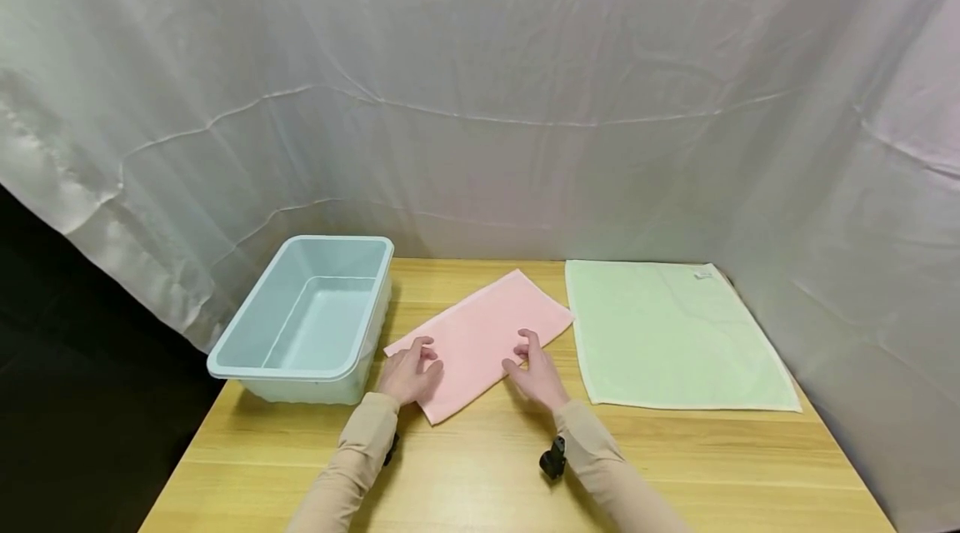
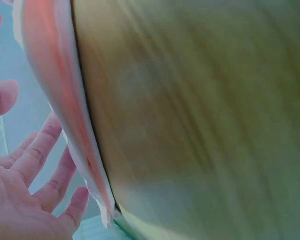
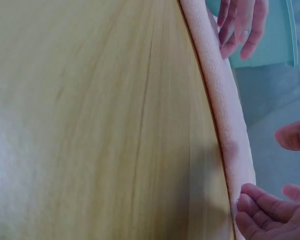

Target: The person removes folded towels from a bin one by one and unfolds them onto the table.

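A pink towel [image 1: 483,325], folded into a slanted rectangle, lies on the wooden table. My left hand [image 1: 408,373] is over its left end, thumb and fingers apart. At the near right edge of the pink towel, my right hand [image 1: 536,370] is bent with its thumb spread away from the fingers. From the right wrist view, the right fingertips [image 3: 247,200] are right at the towel's edge, with the thumb held off. The left wrist view has the left fingers [image 2: 32,155] loosely spread beside the towel's layered edge [image 2: 65,85]. Neither hand grips it.
A pale blue plastic basin [image 1: 363,362] stands on the left side of the table [image 1: 465,475]. To the right, a light green towel [image 1: 675,333] is spread flat, close to the pink one's right corner. Grey curtain [image 1: 480,100] hangs behind and along the right side.
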Available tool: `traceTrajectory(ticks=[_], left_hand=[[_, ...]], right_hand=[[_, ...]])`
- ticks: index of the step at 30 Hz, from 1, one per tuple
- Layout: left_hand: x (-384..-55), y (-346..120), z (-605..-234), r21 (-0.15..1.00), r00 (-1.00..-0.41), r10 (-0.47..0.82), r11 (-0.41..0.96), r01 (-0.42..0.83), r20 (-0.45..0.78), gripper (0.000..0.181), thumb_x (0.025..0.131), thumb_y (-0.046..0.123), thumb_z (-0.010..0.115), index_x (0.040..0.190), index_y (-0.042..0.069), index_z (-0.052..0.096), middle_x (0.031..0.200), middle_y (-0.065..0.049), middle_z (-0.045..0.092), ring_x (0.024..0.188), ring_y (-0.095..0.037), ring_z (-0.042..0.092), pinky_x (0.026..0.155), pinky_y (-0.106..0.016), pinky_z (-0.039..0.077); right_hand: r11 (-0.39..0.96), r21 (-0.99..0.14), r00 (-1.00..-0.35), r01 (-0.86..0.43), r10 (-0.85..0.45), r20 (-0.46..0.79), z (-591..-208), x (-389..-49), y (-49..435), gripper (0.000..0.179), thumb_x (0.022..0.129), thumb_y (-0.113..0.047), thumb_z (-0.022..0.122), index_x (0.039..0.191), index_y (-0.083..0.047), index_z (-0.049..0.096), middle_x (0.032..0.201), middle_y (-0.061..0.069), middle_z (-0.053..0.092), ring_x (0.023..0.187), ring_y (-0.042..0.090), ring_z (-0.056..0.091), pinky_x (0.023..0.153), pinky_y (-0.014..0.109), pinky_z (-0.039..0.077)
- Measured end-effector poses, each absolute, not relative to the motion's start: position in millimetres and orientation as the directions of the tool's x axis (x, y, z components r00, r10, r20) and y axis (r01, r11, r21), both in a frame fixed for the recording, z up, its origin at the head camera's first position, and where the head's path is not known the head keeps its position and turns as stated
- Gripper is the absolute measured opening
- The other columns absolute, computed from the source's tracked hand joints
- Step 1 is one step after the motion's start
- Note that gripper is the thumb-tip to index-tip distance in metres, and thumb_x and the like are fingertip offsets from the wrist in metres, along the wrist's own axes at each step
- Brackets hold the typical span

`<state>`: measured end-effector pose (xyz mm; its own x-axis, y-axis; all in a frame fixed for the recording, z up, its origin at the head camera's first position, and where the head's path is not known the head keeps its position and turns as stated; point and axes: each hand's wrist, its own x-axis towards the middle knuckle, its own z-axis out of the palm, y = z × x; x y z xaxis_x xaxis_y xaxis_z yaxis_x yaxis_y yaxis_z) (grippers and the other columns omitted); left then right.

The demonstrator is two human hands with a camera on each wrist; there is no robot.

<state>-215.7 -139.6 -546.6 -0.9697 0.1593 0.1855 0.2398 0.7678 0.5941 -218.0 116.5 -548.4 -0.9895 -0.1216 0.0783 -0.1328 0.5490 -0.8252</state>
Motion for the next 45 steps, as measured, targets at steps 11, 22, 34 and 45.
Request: traceTrajectory(ticks=[11, 22, 34, 45], left_hand=[[-209.4, -138.8, -548.2, 0.592, -0.950, 0.169, 0.750, 0.296, 0.261, 0.035, 0.089, 0.017, 0.066, 0.119, 0.000, 0.063, 0.102, -0.010, 0.076, 0.094, -0.028, 0.071, 0.096, -0.050, 0.050], [-210.6, -141.2, -549.9, 0.739, -0.985, 0.118, 0.651, 0.173, 0.127, 0.036, 0.094, 0.015, 0.064, 0.127, 0.000, 0.059, 0.108, -0.012, 0.072, 0.101, -0.030, 0.071, 0.092, -0.043, 0.057], [-204.1, -143.1, -548.8, 0.814, -0.983, 0.171, 0.558, 0.159, 0.074, 0.036, 0.096, 0.010, 0.063, 0.130, -0.001, 0.056, 0.112, -0.015, 0.071, 0.102, -0.032, 0.071, 0.083, -0.038, 0.060], [-193.0, -134.2, -543.8, 0.891, -0.954, 0.294, 0.419, 0.176, 0.051, 0.034, 0.100, 0.007, 0.057, 0.131, -0.007, 0.051, 0.112, -0.025, 0.068, 0.097, -0.036, 0.073, 0.087, -0.034, 0.060]], right_hand=[[0.547, -0.832, -0.993, -0.094, -0.109, 0.041, -548.3, -224.4, 122.4, 0.061, 0.094, -0.017, 0.062, 0.145, 0.003, 0.037, 0.130, 0.031, 0.061, 0.126, 0.048, 0.056, 0.112, 0.060, 0.041], [0.527, -0.847, -0.995, -0.071, -0.092, 0.026, -550.9, -234.5, 125.0, 0.064, 0.094, -0.018, 0.062, 0.148, 0.001, 0.033, 0.135, 0.030, 0.059, 0.131, 0.047, 0.053, 0.115, 0.058, 0.039], [0.537, -0.843, -0.997, -0.022, -0.072, -0.020, -554.4, -244.6, 122.7, 0.066, 0.094, -0.019, 0.062, 0.151, -0.001, 0.032, 0.145, 0.028, 0.053, 0.137, 0.045, 0.049, 0.117, 0.056, 0.038], [0.577, -0.813, -0.997, -0.072, -0.057, 0.048, -554.7, -245.2, 117.7, 0.063, 0.090, -0.017, 0.063, 0.146, -0.002, 0.039, 0.140, 0.029, 0.056, 0.130, 0.046, 0.054, 0.113, 0.057, 0.042]])
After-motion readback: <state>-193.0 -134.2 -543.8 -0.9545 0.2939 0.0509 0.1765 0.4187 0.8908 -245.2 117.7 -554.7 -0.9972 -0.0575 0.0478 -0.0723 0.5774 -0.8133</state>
